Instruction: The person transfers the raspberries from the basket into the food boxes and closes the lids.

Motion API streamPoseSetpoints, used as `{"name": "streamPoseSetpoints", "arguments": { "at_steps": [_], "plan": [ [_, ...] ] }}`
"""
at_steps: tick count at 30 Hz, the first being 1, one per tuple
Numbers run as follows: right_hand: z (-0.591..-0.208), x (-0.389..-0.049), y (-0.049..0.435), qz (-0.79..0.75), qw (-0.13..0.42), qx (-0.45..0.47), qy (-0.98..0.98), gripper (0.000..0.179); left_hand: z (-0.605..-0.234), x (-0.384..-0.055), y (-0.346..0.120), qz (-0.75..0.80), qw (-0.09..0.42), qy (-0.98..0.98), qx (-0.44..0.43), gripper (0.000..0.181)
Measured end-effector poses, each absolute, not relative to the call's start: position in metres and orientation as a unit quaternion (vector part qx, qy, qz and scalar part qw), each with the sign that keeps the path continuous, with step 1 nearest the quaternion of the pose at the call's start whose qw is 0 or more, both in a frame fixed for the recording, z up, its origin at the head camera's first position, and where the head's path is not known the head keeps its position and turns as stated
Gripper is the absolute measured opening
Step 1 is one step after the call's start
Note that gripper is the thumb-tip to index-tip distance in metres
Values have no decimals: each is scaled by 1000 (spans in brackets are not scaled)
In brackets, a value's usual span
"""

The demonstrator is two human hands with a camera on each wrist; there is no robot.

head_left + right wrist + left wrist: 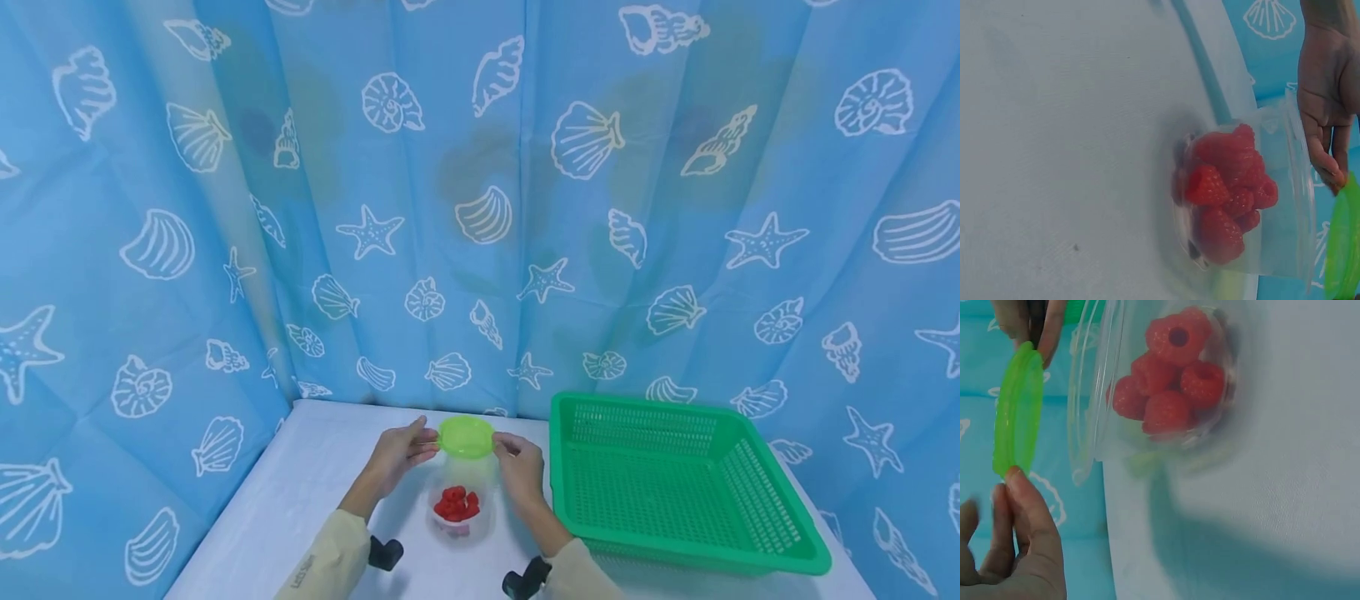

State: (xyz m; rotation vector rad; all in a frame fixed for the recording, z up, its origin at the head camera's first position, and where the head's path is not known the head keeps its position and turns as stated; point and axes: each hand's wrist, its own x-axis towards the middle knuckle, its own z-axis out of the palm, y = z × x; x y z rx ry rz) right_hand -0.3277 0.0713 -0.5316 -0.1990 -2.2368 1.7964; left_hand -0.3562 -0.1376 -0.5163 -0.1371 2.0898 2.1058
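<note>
A clear plastic tub (1282, 187) stands on the white table with several red raspberries (455, 504) in its lower part. Above its rim, apart from it, hovers a round translucent lime-green lid (467, 437). My left hand (401, 452) pinches the lid's left edge between thumb and fingers. On the opposite edge, my right hand (521, 468) pinches it too. The left wrist view shows the lid (1017, 419) roughly in line with the tub's rim (1088, 394), a gap between them.
A large green plastic basket (675, 546) with perforated sides sits to the right, close beside my right forearm. The white tabletop (300, 467) ends at a blue curtain (450, 167) printed with white shells and starfish, which hangs behind and on both sides.
</note>
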Motion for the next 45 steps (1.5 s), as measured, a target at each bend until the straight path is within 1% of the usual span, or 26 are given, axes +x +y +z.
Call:
{"name": "streamPoseSetpoints", "arguments": {
  "at_steps": [2, 5, 8, 12, 17, 21, 28, 33, 39, 45],
  "plan": [
    [-534, -328, 71, 615, 141, -68, -773, 16, -518, -356, -137, 678, 75, 729, -54, 42],
    [-536, -328, 70, 620, 142, -74, -768, 14, -521, -354, -137, 645, 65, 760, -56, 35],
    [-538, -328, 70, 632, 132, -81, -759, 15, -525, -352, -140, 631, 69, 771, -55, 36],
    [-539, -329, 71, 655, 114, -78, -743, 18, -530, -350, -145, 623, 89, 776, -45, 40],
    [-541, -326, 75, 676, 92, -54, -729, 19, -531, -347, -150, 626, 100, 773, -33, 41],
    [-540, -320, 76, 683, 63, -39, -727, 21, -528, -343, -157, 637, 108, 763, -29, 40],
    [-538, -306, 82, 671, 24, -24, -740, 24, -523, -329, -163, 663, 159, 731, -20, 46],
    [-539, -298, 84, 668, 5, -18, -744, 25, -526, -324, -165, 673, 180, 717, -23, 43],
    [-539, -294, 84, 663, -11, -34, -748, 23, -529, -319, -164, 671, 180, 718, -27, 38],
    [-543, -293, 85, 667, -9, -29, -744, 22, -530, -318, -161, 665, 160, 729, -33, 35]
  ]
}}
